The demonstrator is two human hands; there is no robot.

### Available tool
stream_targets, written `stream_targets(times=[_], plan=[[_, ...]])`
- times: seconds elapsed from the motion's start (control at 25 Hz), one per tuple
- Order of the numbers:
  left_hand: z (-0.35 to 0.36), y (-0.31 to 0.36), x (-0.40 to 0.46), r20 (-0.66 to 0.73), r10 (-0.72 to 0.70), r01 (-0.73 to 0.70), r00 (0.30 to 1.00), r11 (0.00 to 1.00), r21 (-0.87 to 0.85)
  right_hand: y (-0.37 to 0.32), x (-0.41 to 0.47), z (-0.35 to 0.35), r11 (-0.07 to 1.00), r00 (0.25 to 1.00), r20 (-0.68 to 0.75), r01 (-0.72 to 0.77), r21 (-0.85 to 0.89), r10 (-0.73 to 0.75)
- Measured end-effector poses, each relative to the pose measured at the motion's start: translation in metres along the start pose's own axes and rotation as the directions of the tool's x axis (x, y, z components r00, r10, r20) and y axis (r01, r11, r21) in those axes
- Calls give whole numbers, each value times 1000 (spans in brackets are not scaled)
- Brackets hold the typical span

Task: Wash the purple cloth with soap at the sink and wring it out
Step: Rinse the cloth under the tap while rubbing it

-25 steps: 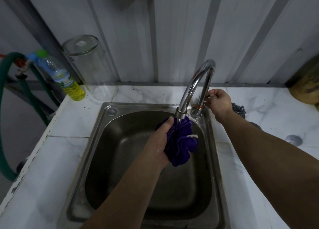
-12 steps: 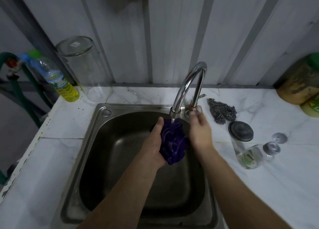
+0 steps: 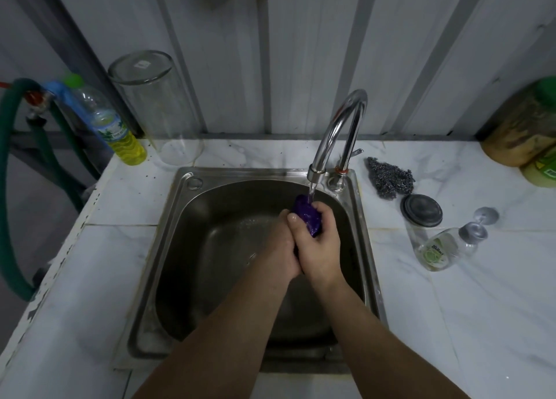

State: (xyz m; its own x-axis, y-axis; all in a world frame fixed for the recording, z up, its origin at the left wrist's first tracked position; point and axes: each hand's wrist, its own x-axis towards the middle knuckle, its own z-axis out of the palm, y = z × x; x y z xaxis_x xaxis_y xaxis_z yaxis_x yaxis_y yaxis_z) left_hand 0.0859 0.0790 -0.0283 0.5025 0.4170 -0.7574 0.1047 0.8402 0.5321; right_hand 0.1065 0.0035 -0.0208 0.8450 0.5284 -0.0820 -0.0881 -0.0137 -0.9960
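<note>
The purple cloth (image 3: 307, 216) is bunched into a small wad over the steel sink (image 3: 180, 206), right under the curved tap (image 3: 337, 127), from which a thin stream of water falls onto it. My right hand (image 3: 320, 248) grips the wad, fingers curled round it and thumb on top. My left hand (image 3: 282, 248) clasps the cloth from the left, pressed against the right hand. Most of the cloth is hidden between the two hands.
A bottle of yellow liquid (image 3: 120, 136) and an upturned glass jar (image 3: 156, 109) stand at the back left. Right of the sink lie a steel scourer (image 3: 388, 177), a lidded jar (image 3: 421, 218) and a clear bottle on its side (image 3: 445, 248). A green hose (image 3: 9, 188) hangs at the left.
My right hand left the tap handle, came down to the cloth and now grips it. The water has started to run. The cloth is squeezed smaller between both hands.
</note>
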Motion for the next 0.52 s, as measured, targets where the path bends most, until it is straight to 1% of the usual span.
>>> stream_targets(times=[0.08,0.12,0.16,0.24,0.28,0.36,0.4,0.44,0.48,0.52], plan=[[1,-6,4,3,28,-28,1000,999,34,1,6,0,999,999,-32,3,45,-2],[1,-7,6,-3,24,-24,1000,998,54,2,9,0,999,999,-48,0,39,1],[1,-7,6,-17,20,-19,1000,997,70,3,11,1,1000,998,-62,0,16,1],[1,-7,7,-90,45,-35,995,993,113,7,18,3,998,996,-91,-15,-58,9],[0,-8,7,-113,56,-40,992,990,136,7,21,4,995,993,-110,-47,-93,37],[-3,-14,5,-111,72,-56,991,989,138,5,27,7,975,979,-157,-154,-158,129],[-4,-16,4,-125,89,-73,988,989,128,5,30,8,966,967,-183,-207,-153,178],[-4,-18,3,-150,110,-92,983,988,122,7,32,8,961,951,-199,-258,-98,235],[-4,-17,2,-164,125,-107,979,988,112,7,33,7,949,931,-192,-316,3,311],[-4,-15,2,-164,127,-113,978,989,92,7,33,5,917,907,-149,-379,125,395]])
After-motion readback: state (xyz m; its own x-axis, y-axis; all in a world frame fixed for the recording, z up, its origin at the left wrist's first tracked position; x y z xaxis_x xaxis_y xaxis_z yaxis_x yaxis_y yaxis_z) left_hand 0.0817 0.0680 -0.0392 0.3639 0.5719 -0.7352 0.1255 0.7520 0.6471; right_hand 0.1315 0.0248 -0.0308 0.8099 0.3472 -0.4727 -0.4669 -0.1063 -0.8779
